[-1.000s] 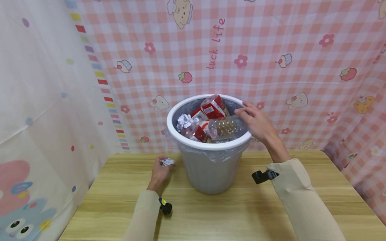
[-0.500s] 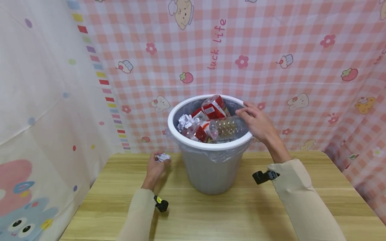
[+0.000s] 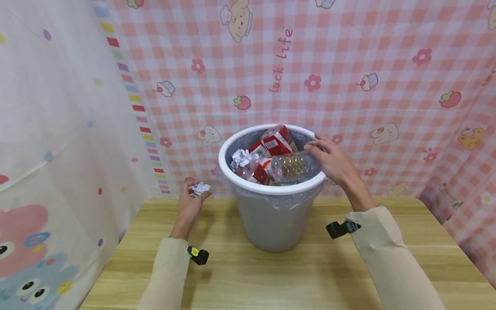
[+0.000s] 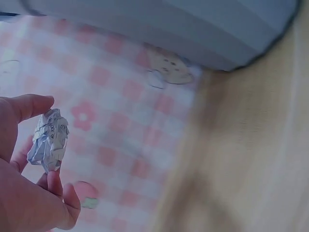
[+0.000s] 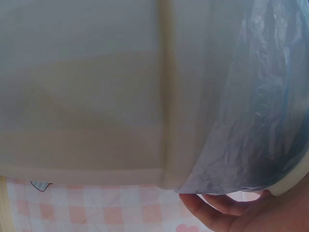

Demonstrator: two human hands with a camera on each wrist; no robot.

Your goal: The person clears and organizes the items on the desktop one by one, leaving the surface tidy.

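Note:
My left hand [image 3: 189,202] holds a crumpled paper ball [image 3: 200,188] between thumb and fingers, above the table to the left of the trash can [image 3: 271,219]. In the left wrist view the paper ball [image 4: 49,140] shows printed text and sits between the fingertips. The grey trash can has a white rim [image 3: 226,165] and a clear plastic liner [image 3: 284,200]. My right hand [image 3: 337,165] grips the can's right rim; in the right wrist view its fingers [image 5: 207,210] lie along the outer side, by the liner.
Inside the can lie a clear plastic bottle [image 3: 292,167], red-labelled containers [image 3: 277,144] and another crumpled paper [image 3: 242,158]. The can stands on a wooden table [image 3: 248,280]. A pink checked curtain [image 3: 348,43] hangs behind, and a white one [image 3: 69,129] at the left.
My left hand has risen and moved left, away from the can, carrying the paper ball. The right hand stays at the rim. The head view has shifted slightly.

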